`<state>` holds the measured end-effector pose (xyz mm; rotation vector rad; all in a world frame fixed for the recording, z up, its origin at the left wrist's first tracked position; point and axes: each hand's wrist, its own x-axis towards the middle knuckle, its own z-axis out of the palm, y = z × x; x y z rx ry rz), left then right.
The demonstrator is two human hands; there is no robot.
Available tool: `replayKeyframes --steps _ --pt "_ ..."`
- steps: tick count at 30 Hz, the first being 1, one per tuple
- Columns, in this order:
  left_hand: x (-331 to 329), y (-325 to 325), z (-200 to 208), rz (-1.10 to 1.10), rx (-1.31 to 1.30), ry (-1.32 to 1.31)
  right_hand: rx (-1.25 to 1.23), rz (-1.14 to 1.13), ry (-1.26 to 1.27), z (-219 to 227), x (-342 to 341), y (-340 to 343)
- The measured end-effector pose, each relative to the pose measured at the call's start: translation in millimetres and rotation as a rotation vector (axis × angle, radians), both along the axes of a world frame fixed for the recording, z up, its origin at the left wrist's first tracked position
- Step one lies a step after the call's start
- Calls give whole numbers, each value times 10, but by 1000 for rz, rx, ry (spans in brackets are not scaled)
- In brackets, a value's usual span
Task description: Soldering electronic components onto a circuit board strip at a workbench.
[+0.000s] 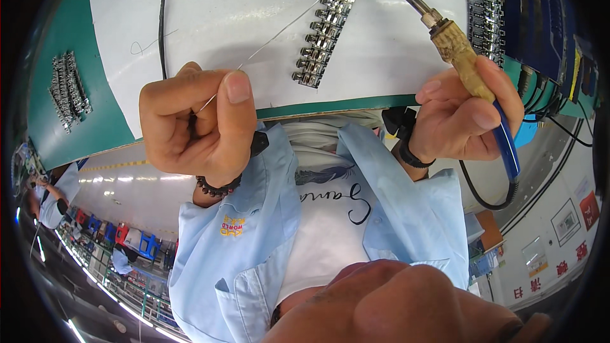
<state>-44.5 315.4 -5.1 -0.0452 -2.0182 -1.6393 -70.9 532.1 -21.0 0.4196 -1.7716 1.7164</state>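
My left hand (200,124) pinches a thin solder wire (279,33) between thumb and forefinger. The wire slants up to the far end of a strip of small shiny metal parts (324,32), lying on a white sheet (235,0). My right hand (473,111) is wrapped round a soldering iron (460,57) with a blue handle and a brownish, worn covering. The iron's metal shaft points up and left, its front end close to the strip's far end. Whether the iron's tip touches the strip or the wire, I cannot tell.
More metal strips lie at the left on the green mat (105,117), and another strip (486,16) sits at the right beside a dark blue device (540,19). A black cable (164,19) crosses the sheet. The iron's cord (483,200) loops below my right hand.
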Motion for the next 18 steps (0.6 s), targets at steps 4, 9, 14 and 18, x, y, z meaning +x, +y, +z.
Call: replayKeyframes --steps 4,9,14,18 --pt "2 -7 -10 -8 -15 4 -14 -52 -98 6 29 -16" --pt "2 -13 -7 -18 -16 -5 -25 -38 -165 23 12 -20" --pt "1 -22 -3 -19 -25 -4 -20 8 -195 35 1 -12" --pt "-2 -25 -8 -22 -23 -2 -14 21 -207 38 -6 -6"
